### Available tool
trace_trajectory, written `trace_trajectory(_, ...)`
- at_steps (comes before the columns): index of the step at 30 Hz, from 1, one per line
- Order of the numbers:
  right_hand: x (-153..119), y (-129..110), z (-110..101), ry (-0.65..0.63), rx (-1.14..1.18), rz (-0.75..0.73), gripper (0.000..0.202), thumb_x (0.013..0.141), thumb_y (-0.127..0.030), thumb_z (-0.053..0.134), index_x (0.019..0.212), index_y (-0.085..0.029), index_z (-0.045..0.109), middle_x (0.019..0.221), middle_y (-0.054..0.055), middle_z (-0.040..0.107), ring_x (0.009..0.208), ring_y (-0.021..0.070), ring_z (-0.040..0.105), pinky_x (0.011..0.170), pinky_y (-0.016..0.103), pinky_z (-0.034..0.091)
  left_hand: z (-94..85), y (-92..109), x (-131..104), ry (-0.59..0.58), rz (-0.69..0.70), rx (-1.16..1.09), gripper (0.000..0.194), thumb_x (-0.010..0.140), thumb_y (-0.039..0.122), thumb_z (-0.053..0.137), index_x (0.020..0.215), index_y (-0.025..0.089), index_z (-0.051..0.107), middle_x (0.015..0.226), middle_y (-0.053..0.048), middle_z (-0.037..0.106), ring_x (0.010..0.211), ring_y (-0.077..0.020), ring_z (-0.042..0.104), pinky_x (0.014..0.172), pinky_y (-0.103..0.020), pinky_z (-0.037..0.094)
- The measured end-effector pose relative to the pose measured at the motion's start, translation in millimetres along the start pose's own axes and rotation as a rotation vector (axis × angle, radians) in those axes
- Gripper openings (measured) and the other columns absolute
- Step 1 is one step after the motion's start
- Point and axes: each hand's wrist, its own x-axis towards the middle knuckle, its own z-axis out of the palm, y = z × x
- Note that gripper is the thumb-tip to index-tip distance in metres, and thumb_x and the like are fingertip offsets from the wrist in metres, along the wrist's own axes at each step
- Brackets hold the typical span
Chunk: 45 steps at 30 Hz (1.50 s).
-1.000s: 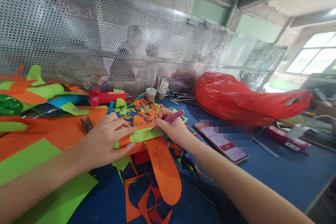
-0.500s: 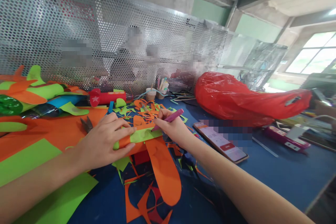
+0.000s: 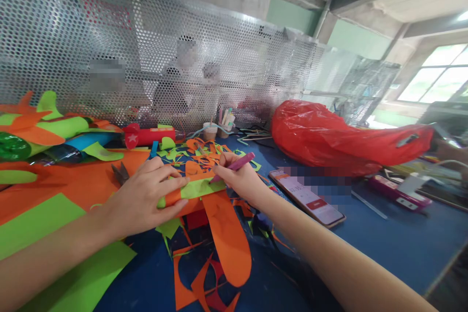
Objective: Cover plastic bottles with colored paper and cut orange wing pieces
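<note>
My left hand [image 3: 155, 187] is closed over an orange paper-covered roll, pressing it down with fingers on top and thumb at the near side. Around the roll runs a light green strip [image 3: 199, 187], and a long round-ended orange paper flap [image 3: 229, 243] sticks out toward me. In my right hand [image 3: 243, 178] is a purple marker pen [image 3: 239, 161], pinched in a writing grip. Its tip meets the green strip, as far as I can see. Dark blades, apparently scissors [image 3: 120, 173], lie just left of my left hand, partly hidden.
Orange and green scraps [image 3: 204, 156] cover the table. Paper-covered bottles [image 3: 69, 129] and a red bottle [image 3: 157, 135] lie at the back left. To the right are a phone [image 3: 307, 197], a red plastic bag [image 3: 318, 136] and a purple device [image 3: 400, 194]. A perforated metal screen [image 3: 226, 53] stands behind.
The purple marker pen has shifted very slightly to the left along the green strip. My left hand and the roll stay in place.
</note>
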Motion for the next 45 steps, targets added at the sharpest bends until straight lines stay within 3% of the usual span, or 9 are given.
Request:
trace_trajectory(4,1.3,2.5,0.5,0.035,-0.024,-0.033,0.024,0.071,-0.029,0.061,0.061,-0.024,0.039,0.051,-0.009,0.042,0.044,0.0083,0.034,0.045,0.023,0.026,-0.6,0.2,0.4,0.013,0.001,-0.004,0.028,0.096,0.035,0.058,0.115,0.02,0.071,0.102,-0.009,0.071,0.087,-0.0251,0.056,0.082,-0.042,0.048)
trace_trajectory(16,2.0,4.0,-0.4,0.048,-0.043,-0.059,0.024,0.072,-0.029,0.06,0.063,-0.025,0.039,0.052,-0.009,0.042,0.046,0.0103,0.043,0.047,0.024,0.029,-0.2,-0.2,0.3,0.009,0.011,-0.006,0.026,0.097,0.034,0.058,0.115,0.019,0.07,0.104,-0.01,0.07,0.088,-0.0253,0.056,0.083,-0.043,0.047)
trace_trajectory(28,1.0,1.6,0.3,0.033,-0.042,-0.034,0.024,0.072,-0.031,0.061,0.061,-0.024,0.041,0.051,-0.009,0.045,0.045,0.0093,0.038,0.046,0.024,0.027,-0.4,0.5,0.3,-0.006,0.002,-0.001,0.027,0.097,0.034,0.057,0.114,0.019,0.071,0.104,-0.01,0.07,0.088,-0.0256,0.055,0.082,-0.044,0.047)
trace_trajectory(36,3.9,4.3,-2.7,0.079,-0.129,-0.07,0.02,0.071,-0.022,0.057,0.06,-0.024,0.04,0.055,-0.006,0.05,0.053,0.0121,0.045,0.051,0.025,0.032,-0.4,-0.5,-0.5,0.005,0.016,-0.003,0.027,0.097,0.035,0.057,0.115,0.018,0.07,0.104,-0.01,0.07,0.088,-0.026,0.054,0.083,-0.044,0.046)
trace_trajectory(41,5.0,6.6,-4.4,0.068,-0.078,-0.014,0.019,0.071,-0.025,0.058,0.061,-0.023,0.042,0.055,-0.006,0.052,0.056,0.0143,0.057,0.052,0.025,0.036,-0.3,-0.5,-1.2,-0.003,0.006,-0.007,0.027,0.097,0.035,0.058,0.116,0.02,0.069,0.104,-0.009,0.07,0.088,-0.0253,0.055,0.083,-0.043,0.046)
trace_trajectory(45,3.9,5.2,-3.9,0.073,-0.075,-0.029,0.021,0.072,-0.026,0.06,0.061,-0.023,0.042,0.053,-0.006,0.052,0.051,0.0117,0.049,0.05,0.024,0.034,-0.2,-0.6,-0.8,0.008,-0.004,-0.015,0.027,0.096,0.036,0.058,0.116,0.021,0.07,0.103,-0.009,0.07,0.087,-0.025,0.056,0.083,-0.043,0.047)
